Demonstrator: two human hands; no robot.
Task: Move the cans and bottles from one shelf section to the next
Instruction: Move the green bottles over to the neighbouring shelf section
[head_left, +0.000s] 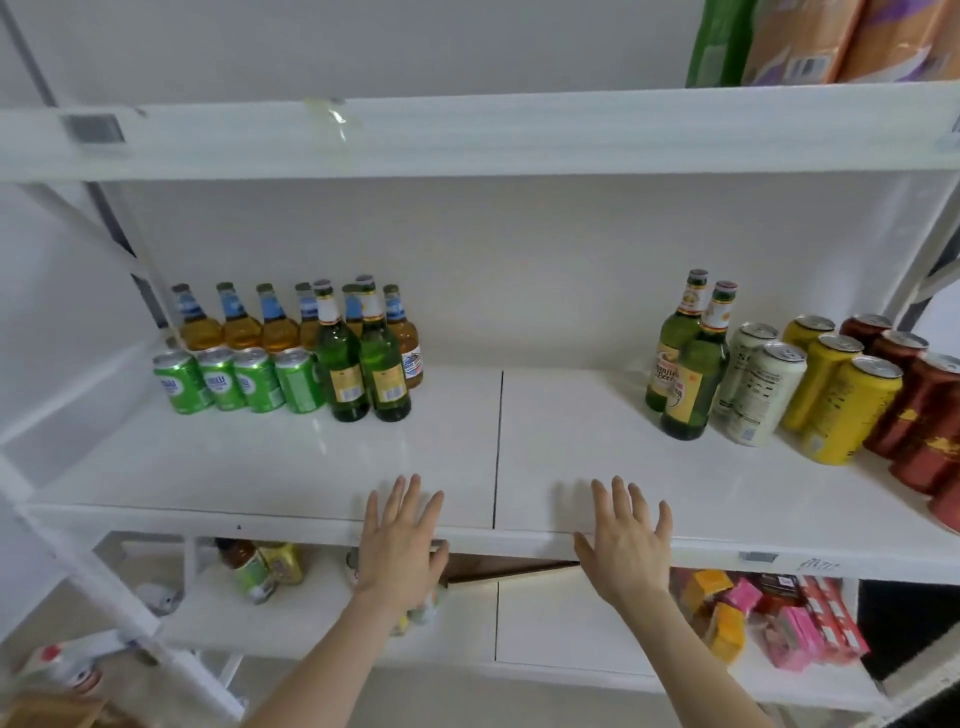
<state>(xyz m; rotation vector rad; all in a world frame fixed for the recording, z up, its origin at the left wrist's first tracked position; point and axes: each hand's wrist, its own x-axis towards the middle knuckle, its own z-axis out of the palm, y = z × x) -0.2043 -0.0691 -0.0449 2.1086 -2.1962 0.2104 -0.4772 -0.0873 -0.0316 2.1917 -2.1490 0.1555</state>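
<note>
Bottles (693, 379), green and upright, stand back and rightward of the right hand (626, 543), the nearer one; it and the left hand (400, 543) lie at the shelf's (571, 441) front edge, fingers straight, holding nothing.

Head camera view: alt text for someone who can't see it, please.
An empty left hand and right hand reach open over the front of a white shelf. Left section: amber bottles, green cans, two green bottles; right section: two more green bottles, white cans, yellow cans and red cans.
</note>
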